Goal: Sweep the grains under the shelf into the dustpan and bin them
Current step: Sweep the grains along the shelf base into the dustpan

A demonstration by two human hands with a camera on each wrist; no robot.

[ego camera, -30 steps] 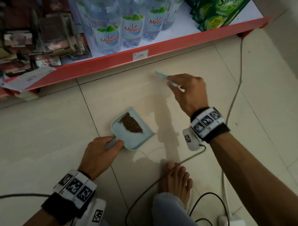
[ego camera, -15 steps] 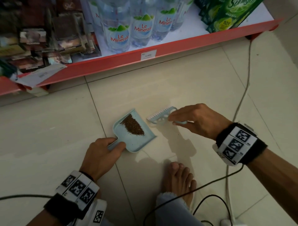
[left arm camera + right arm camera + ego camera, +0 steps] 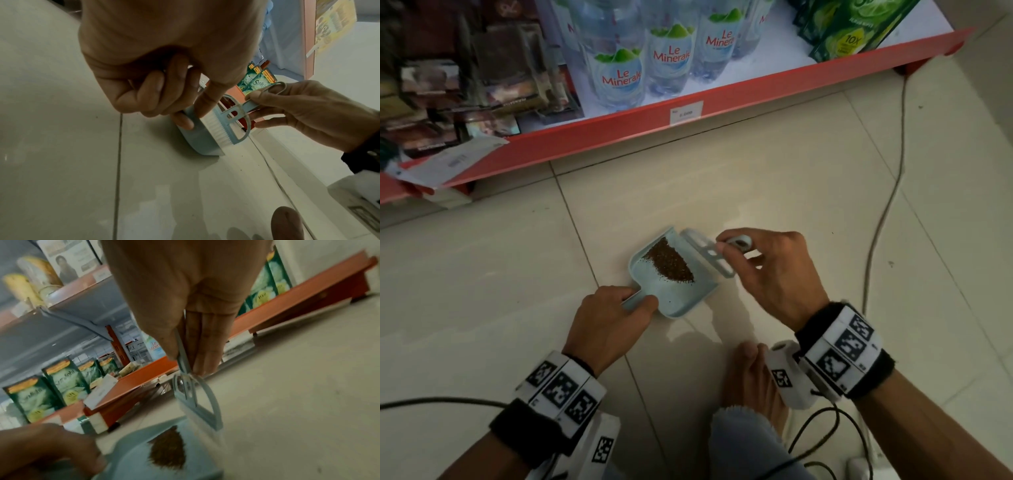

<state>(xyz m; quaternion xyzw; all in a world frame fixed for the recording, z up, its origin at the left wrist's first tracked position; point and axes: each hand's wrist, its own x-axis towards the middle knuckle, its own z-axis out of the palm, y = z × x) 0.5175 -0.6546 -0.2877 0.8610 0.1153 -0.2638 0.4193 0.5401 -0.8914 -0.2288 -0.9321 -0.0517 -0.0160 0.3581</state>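
Pale-blue brush [image 3: 708,253] pinched in the right hand [image 3: 774,274], bristles at the dustpan's open edge.
Left hand [image 3: 606,325] grips the dustpan [image 3: 674,294] handle; brown grains [image 3: 669,262] lie piled inside, on the floor before the red shelf [image 3: 722,99].

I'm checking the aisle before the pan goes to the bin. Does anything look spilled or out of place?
A few dark specks lie loose on the tiles right of the dustpan; what they are cannot be told. The grains sit heaped in the pan. A white paper hangs crookedly over the red shelf edge.
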